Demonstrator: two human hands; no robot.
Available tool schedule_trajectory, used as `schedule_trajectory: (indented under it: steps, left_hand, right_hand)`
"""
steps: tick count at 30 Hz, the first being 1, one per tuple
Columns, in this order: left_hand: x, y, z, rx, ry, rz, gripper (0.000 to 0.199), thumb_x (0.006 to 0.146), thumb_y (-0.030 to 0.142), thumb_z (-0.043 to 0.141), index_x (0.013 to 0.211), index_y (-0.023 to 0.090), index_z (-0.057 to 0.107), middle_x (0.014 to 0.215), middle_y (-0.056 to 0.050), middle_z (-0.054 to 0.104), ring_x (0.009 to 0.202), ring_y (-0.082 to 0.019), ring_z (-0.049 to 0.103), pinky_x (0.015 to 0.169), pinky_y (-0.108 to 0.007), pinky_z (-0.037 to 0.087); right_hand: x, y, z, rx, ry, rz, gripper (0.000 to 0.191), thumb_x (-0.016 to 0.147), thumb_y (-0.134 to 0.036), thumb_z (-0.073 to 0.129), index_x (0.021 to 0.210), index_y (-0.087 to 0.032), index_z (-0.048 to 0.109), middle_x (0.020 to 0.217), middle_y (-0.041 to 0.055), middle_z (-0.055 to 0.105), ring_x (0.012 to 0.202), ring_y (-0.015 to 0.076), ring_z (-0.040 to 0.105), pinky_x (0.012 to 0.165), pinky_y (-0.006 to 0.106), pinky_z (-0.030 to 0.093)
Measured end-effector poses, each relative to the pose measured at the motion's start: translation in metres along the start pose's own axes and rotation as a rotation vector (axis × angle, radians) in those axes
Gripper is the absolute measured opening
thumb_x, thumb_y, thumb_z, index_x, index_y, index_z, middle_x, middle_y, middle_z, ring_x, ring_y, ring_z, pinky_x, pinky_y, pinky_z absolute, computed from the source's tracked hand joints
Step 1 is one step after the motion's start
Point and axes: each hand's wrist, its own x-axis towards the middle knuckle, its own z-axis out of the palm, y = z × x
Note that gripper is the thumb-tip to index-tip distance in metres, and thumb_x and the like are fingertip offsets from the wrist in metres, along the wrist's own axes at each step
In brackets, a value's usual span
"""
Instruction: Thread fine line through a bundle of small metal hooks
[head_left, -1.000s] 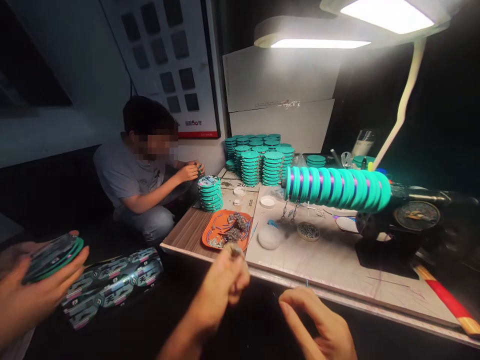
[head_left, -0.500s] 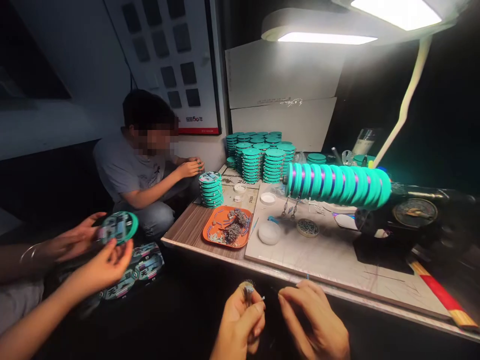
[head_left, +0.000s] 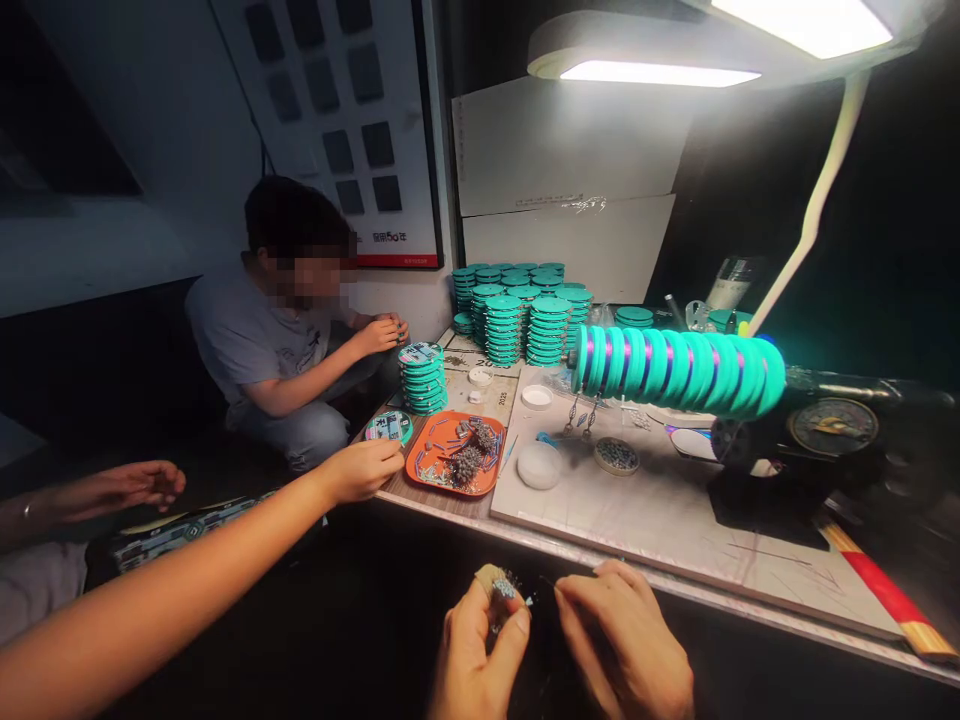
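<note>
Beadwork, a small greyish cluster, sits pinched between thumb and fingers of the left hand, just off the counter's front edge! It's too small and blurred to call its long axis or which way it points. Over to the right hand: thumb and forefinger pressed together, a fine dark sliver at their tips, near the beadwork but apart from it. Up on the counter, an orange tray carries loose beads.
</note>
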Motion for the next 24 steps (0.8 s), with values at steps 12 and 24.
schedule_trajectory:
  steps: [12,24]
  left_hand:
    - [0.0047,0.0079,-0.0034,-0.071,-0.112,-0.131,0.034,0.069,0.049,0.061,0.067,0.017,0.05,0.05,0.008,0.033,0.043,-0.006,0.022,0.041,-0.019,0.018]
    - [0.0075,0.0033,-0.0023,0.024,-0.02,0.076,0.032,0.071,0.045,0.061,0.061,0.017,0.052,0.058,0.003,0.043,0.058,-0.012,0.04,0.055,-0.021,0.033]
  right_hand:
    - [-0.0101,0.002,0.0006,-0.108,-0.012,-0.15,0.015,0.075,-0.003,0.053,0.087,-0.011,0.055,0.067,0.0061,0.061,0.057,0.0122,0.054,0.068,0.035,0.043]
    - [-0.0067,-0.0031,0.0,-0.075,-0.012,-0.119,0.012,0.077,-0.004,0.053,0.085,-0.013,0.057,0.067,0.0045,0.063,0.058,0.0118,0.055,0.068,0.034,0.044]
